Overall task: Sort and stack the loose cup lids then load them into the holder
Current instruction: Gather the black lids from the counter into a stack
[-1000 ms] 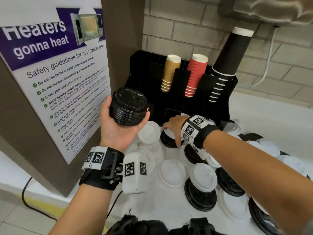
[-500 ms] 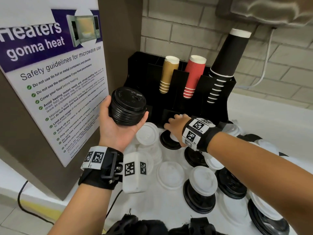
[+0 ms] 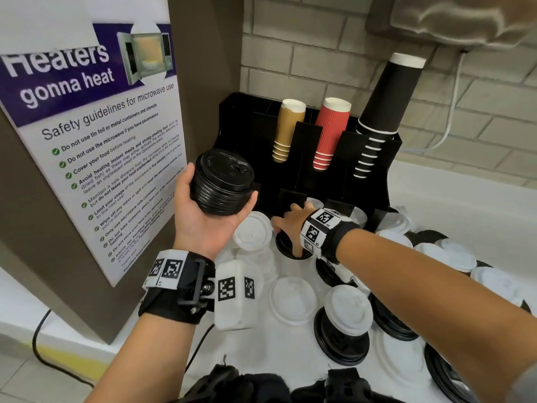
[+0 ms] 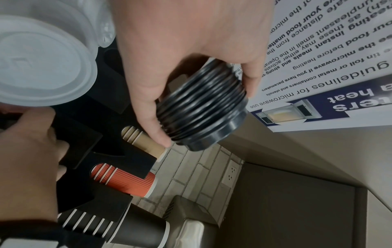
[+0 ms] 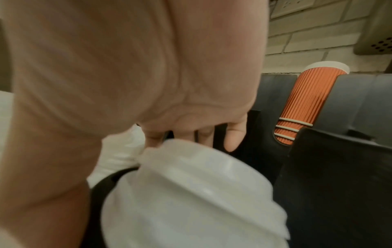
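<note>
We've got the stack of black lids cupped in our left hand, thumb and fingers curled round its rims, raised beside the black cup holder. Our right hand reaches down onto a black lid on the counter; we cannot tell its grip.

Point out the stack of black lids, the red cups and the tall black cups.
stack of black lids [image 3: 222, 181]: head view, on the ribbed side of the stack.
red cups [image 3: 331, 129]: head view, on the ridged wall of the top cup.
tall black cups [image 3: 389, 94]: head view, on the top cup's side.
</note>
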### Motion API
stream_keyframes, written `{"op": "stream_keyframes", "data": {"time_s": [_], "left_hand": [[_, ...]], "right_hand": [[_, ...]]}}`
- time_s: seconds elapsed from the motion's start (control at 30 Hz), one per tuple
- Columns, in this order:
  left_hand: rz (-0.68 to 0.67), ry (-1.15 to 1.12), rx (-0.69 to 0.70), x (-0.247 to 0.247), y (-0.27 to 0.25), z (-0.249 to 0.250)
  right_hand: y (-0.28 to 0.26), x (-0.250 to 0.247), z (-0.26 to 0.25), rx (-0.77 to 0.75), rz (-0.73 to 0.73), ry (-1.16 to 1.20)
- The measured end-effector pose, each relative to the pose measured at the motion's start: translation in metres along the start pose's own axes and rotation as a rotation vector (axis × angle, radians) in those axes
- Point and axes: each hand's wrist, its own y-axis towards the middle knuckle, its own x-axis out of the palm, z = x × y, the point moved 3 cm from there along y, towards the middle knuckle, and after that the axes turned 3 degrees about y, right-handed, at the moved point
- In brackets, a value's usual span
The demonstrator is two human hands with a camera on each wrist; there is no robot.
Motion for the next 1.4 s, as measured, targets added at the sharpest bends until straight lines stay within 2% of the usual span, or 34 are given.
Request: {"op": "stream_keyframes", "data": {"time_s": [0.1,0.53,0.7,0.77,0.9,1.03,1.17,1.4], "left_hand": [[0.006,-0.011,-0.004,0.0,-0.001,0.001],[-0.002,0.038,0.003,0.005,-0.006,-0.002],[0.0,0.058,-0.069,0.001,-0.005,-0.016],[-0.006,0.051,-0.111,0.0,-0.005,-0.025],[-0.028,0.085,-0.154,-0.005,-0.005,-0.042],[-0.057,0.161,-0.179,-0.007,-0.006,-0.054],[-0.084,0.211,-0.245,-0.006,-0.006,-0.062],[-0.077,0.208,-0.267,-0.005,-0.005,-0.065]], "right_hand": [[-0.008,-0.014,-0.002,-0.033,0.081,0.071],[-0.061,-0.064,0.022,-0.14,0.603,0.86],[-0.097,-0.062,0.034,-0.155,0.787,1.46],[-0.115,-0.056,0.026,-0.214,0.838,1.566],[-0.13,-0.046,0.003,-0.318,0.867,1.571],[-0.136,-0.043,-0.007,-0.287,0.943,1.424],[-0.141,-0.044,-0.01,-0.273,0.922,1.353],[-0.144,-0.045,-0.012,-0.271,0.914,1.303]]}}
